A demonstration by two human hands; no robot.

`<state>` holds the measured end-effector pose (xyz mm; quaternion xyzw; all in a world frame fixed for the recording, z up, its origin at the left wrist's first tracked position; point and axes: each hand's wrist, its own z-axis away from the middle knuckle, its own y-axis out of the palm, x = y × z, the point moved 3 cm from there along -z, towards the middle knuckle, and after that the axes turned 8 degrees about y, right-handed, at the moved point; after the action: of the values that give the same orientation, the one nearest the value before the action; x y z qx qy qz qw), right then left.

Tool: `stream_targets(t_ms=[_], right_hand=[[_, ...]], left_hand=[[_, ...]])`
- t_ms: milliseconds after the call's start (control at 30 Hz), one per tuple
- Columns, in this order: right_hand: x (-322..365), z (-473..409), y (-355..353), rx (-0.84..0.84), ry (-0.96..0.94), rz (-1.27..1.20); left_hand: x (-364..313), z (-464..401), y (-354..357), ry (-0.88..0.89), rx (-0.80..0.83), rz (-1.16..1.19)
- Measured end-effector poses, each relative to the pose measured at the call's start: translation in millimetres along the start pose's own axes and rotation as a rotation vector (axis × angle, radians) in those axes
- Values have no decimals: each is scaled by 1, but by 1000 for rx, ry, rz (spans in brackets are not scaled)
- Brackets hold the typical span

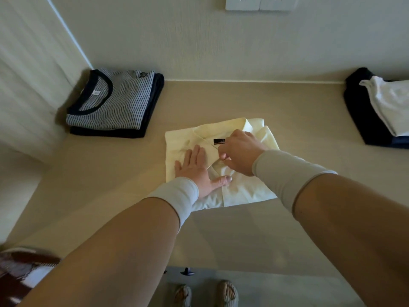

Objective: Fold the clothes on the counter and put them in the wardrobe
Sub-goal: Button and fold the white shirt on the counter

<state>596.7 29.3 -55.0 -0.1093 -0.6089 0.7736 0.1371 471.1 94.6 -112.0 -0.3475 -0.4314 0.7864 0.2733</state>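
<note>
Pale-yellow shirt lies under flat left hand; right hand pinches its collar.

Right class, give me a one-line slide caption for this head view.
Left hand flattens a folded pale yellow shirt while the right hand pinches its collar.

You were at a smooth beige counter against a cream wall, white sockets up top.
</note>
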Motion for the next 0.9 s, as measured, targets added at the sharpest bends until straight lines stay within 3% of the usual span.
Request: stream_targets(t_ms=[233,433,600,667,767,833,900], right_hand=[[2,-8,7,-55,27,70],[-5,-13,11,-140,190,-273],[-7,0,27,-250,294,-338],[-21,15,26,-370,444,-538],[-63,48,31,-474,833,-808],[-87,68,39,-370,1033,-905],[-96,79,45,-219,1057,-1015]], left_hand=[[3,2,7,18,5,-67],[-1,2,7,-9,-5,-97],[0,2,8,-12,-23,-64],[1,3,6,-11,-41,-44],[1,5,0,-19,-113,-1],[-3,5,-13,-6,-273,26],[-15,-2,-31,26,-456,48]])
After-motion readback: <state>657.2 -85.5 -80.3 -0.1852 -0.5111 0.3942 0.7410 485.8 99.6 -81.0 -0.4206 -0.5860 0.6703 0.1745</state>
